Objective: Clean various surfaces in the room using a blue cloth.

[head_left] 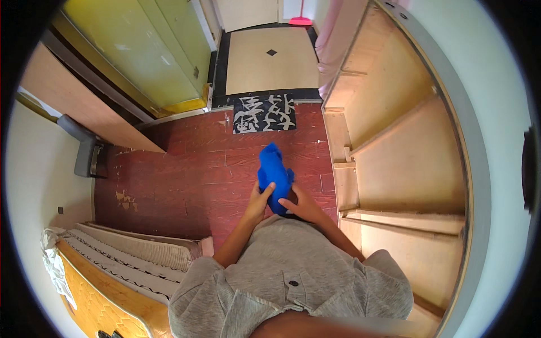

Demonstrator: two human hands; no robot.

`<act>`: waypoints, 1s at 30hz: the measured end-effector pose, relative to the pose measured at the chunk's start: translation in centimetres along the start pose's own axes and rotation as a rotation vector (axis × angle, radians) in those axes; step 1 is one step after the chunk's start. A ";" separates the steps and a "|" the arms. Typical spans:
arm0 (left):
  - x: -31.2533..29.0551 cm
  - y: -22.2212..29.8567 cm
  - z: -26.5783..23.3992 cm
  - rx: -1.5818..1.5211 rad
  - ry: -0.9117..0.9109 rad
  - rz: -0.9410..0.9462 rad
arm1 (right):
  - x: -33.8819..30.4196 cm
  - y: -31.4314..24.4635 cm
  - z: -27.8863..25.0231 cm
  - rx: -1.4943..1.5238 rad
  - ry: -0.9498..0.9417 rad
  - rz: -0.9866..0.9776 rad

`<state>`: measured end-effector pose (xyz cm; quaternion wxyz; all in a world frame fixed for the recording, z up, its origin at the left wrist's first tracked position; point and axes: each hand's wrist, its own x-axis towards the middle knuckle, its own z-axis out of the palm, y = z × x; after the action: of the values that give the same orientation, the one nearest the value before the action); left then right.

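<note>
A bunched blue cloth (274,176) is held up in front of my body, over the red wooden floor. My left hand (259,200) grips its left side, with the thumb laid across the cloth. From the right, my right hand (298,204) closes on its lower part, the thumb pressed on the front. Most of my fingers are hidden behind the cloth. Its top end points away from me, and a small fold sticks out on the right.
A wooden frame with crossbars (406,118) stands along the right. A dark mat (264,113) lies ahead by the tiled doorway. Green cabinet doors (152,50), a wooden panel (96,98) and a grey chair (84,147) are at left. Mattresses (101,281) lean at lower left.
</note>
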<state>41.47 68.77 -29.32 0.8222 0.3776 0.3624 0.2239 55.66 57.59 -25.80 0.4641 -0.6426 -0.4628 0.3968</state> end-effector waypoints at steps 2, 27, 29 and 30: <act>2.7 2.0 -0.2 -0.023 0.118 0.134 | 3.9 -0.5 -1.5 0.167 -0.110 0.003; 44.3 30.5 -14.9 -0.351 0.696 0.275 | 42.2 23.3 -12.5 -0.110 0.086 0.394; 47.3 31.1 -15.5 -0.403 0.698 0.234 | 45.3 23.4 -13.1 -0.092 0.074 0.399; 48.6 31.4 -15.8 -0.458 0.696 0.190 | 48.0 23.1 -12.7 -0.084 0.065 0.402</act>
<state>57.39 126.54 -32.63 0.6892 0.1188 0.5228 0.4874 85.13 97.68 -48.74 0.3633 -0.7532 -0.3262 0.4409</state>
